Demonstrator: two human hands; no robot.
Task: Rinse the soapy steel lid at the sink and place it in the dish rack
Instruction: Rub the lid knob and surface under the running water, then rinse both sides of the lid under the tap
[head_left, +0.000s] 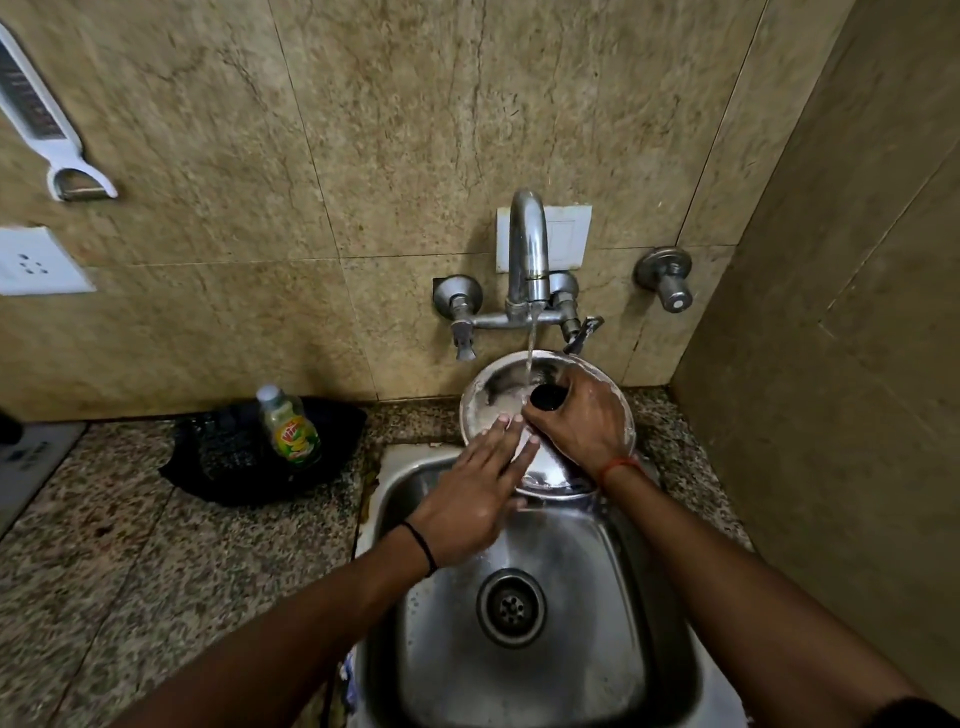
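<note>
Hands: right hand (582, 415) comes in from the near right, wrist bent, fingers curled round the black knob (545, 397) at the middle of the round soapy steel lid (498, 395); left hand (478, 488) reaches from the near left, palm down, fingers straight and close together, their tips lying flat on the lid's foamy face.
Lid place: held over the far edge of the stainless steel sink (597, 571), right under the curved chrome tap (527, 249), whose thin stream of water (530, 348) lands just beside the knob.
Lid facing: knob side turned up and toward the camera, far rim tilted higher and near the tiled wall; being round, it shows no long axis.
Edges and room: beige stone wall (831, 364) stands close on the right; speckled granite counter (130, 545) spreads wide to the left, where a green-labelled bottle (288, 423) rests on a black cloth (234, 457), well apart from the hands; sink basin lies open on the near side, round drain (511, 608) at its middle.
</note>
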